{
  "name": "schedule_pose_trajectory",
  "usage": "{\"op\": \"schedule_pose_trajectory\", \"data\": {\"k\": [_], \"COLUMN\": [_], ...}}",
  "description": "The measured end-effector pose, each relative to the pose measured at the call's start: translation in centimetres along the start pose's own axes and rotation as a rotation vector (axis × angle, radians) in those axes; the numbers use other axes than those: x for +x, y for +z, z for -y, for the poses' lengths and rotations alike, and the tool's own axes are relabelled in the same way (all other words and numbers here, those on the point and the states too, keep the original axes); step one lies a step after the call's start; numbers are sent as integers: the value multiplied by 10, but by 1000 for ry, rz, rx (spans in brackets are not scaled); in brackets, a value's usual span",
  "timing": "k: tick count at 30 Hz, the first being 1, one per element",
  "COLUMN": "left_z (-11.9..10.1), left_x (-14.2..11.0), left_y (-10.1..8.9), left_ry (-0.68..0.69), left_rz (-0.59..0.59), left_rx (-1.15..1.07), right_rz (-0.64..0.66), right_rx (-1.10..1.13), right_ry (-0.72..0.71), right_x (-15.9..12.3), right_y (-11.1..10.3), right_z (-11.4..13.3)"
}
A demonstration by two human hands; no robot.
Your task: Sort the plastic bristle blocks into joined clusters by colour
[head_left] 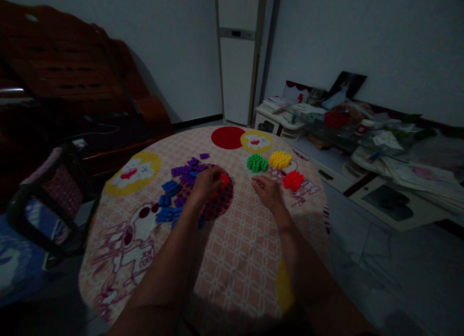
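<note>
Left hand [207, 185]: fingers half curled, tips at the loose red blocks [224, 181] on the tablecloth [232, 263]; cannot tell whether it grips or only touches. Right hand [266, 190]: loosely bent, thumb and forefinger nearly meeting; no block visible in it. Purple blocks [186, 171] and blue blocks [167, 214] lie loose around the left hand. Green cluster [257, 163], yellow cluster [280, 160] and red cluster [293, 180] stand beyond and beside the right. Handling, my judgement: pinch one red block by its sides, keeping the wrist high over the neighbours (they look easily knocked). Containers: none visible around the blocks; a cup [364, 127] on the cabinet, contents hidden.
</note>
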State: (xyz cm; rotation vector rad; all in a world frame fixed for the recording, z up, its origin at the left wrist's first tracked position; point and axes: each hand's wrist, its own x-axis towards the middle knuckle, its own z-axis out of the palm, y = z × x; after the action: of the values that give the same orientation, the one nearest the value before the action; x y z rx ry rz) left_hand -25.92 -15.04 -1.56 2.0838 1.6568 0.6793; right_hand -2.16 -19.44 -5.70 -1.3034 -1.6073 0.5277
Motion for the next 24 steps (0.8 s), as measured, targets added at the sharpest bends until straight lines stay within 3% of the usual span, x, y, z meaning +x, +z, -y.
{"op": "schedule_pose_trajectory", "data": {"k": [4, 7, 9, 11, 14, 19, 21, 24], "left_z": [-30, -39, -40, -42, -58, -113, -134, -157], "left_x": [-8, -13, -13, -8, 5, 34, 48, 67], "left_y": [30, 47, 52, 55, 62, 92, 105, 123], "left_ry": [179, 228, 211, 171, 159, 217, 232, 247], "left_rz": [106, 148, 116, 42, -17, 3, 18, 50], "left_rx": [-265, -349, -352, -326, -269, -173, -140, -107], "right_rz": [29, 9, -60, -176, -467, -967, -1057, -1007], "right_rx": [258, 241, 163, 76, -42, -230, -282, -293], "right_ry": [124, 127, 137, 145, 123, 227, 265, 303], "right_x": [0, 0, 1, 3, 6, 1, -2, -2], "right_y": [1, 0, -1, -4, -24, -81, -96, -100], "right_z": [1, 0, -1, -3, -7, -33, -48, -67]}}
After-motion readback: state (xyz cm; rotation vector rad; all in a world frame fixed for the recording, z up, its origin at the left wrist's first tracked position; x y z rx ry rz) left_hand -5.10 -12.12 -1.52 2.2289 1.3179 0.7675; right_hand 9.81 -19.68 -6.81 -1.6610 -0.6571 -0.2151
